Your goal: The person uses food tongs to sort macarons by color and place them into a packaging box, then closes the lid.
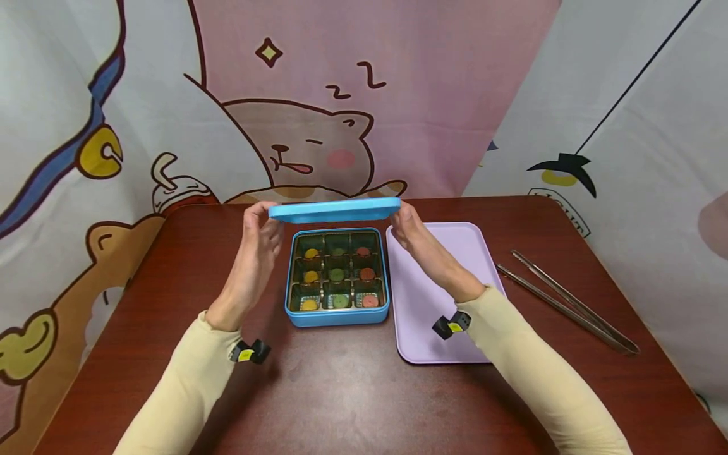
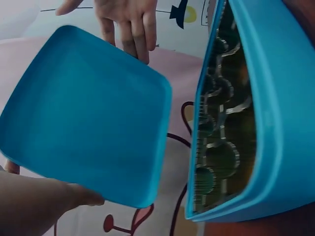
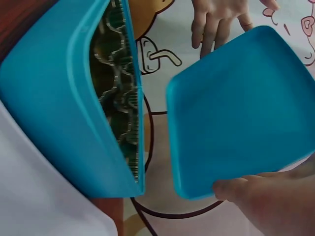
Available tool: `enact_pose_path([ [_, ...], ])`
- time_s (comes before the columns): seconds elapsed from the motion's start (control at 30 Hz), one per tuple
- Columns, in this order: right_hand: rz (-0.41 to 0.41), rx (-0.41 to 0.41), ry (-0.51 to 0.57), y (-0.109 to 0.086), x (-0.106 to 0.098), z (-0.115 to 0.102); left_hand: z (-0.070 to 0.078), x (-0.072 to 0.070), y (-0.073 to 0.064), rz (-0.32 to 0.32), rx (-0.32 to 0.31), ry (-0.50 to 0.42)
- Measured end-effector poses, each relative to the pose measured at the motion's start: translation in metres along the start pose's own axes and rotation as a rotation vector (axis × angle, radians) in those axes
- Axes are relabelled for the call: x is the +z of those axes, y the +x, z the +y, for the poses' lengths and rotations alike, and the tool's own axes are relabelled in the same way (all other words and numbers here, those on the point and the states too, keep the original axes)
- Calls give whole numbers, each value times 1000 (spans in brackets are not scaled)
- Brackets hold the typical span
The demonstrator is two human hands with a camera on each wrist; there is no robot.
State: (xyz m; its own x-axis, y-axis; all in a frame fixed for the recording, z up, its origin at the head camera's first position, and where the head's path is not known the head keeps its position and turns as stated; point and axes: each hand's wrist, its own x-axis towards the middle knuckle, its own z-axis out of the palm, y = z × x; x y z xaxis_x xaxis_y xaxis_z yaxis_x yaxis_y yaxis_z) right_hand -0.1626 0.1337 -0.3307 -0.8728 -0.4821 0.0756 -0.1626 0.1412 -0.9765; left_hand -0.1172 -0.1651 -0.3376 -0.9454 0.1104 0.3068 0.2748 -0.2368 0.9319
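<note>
A square blue lid (image 1: pixel 335 210) is held up over the far side of a matching blue box (image 1: pixel 335 318). My left hand (image 1: pixel 254 262) grips the lid's left edge, its thumb along the rim in the left wrist view. At the opposite edge, my right hand (image 1: pixel 423 249) holds the lid with the thumb on its rim (image 3: pixel 231 189). The lid's hollow underside (image 2: pixel 93 113) shows in both wrist views. Inside the uncovered box, a divided clear insert holds small round pieces, yellow at left, green (image 1: pixel 337 275) in the middle and reddish pink (image 1: pixel 367 273) at right.
Right of the box lies a lilac tray (image 1: pixel 418 328), partly under my right forearm. Metal tongs (image 1: pixel 569 303) rest farther right on the brown table (image 1: pixel 341 404). A printed cartoon cloth (image 1: pixel 455 82) hangs behind the table's back edge.
</note>
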Motion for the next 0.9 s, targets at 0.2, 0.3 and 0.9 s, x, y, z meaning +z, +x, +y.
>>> enact_pose_path([
  [0.2,-35,46,-101,-6,-4,8,-11,-1,-9,30,-71,80],
  [0.3,-65,71,-169,-9,-7,13,-14,-5,-13,20,-111,166],
  [0.9,-219,106,-190,-19,-12,33,-35,-34,-43,-262,-257,512],
])
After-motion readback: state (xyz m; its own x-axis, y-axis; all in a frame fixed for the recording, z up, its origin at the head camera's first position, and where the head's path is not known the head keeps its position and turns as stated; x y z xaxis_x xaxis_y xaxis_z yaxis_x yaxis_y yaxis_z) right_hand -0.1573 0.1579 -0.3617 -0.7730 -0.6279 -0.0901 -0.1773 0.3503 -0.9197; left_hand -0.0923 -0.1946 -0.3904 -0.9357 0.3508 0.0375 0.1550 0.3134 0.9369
